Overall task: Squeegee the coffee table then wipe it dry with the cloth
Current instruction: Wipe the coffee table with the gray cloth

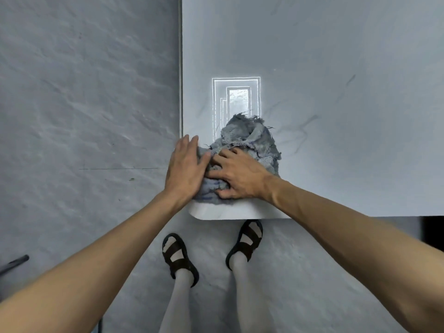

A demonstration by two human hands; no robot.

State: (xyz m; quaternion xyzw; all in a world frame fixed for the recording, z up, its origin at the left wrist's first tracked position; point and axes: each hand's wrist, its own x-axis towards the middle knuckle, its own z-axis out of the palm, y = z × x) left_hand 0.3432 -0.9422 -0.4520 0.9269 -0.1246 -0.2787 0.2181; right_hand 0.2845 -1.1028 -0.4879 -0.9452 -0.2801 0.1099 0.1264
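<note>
You stand at the near left corner of a pale grey counter (336, 68) over a grey floor (72, 92). A frayed blue-grey cloth (252, 143) lies bunched at that corner. Your left hand (185, 169) presses flat and open on its left edge; your right hand (237, 176) spreads open on top.

We see the cloth (249, 145) on the coffee table (336, 68) at its near left corner, our left hand (186, 168) and right hand (236, 175) side by side on it, sandalled feet (177, 255) on the floor (84, 92) below.
</note>
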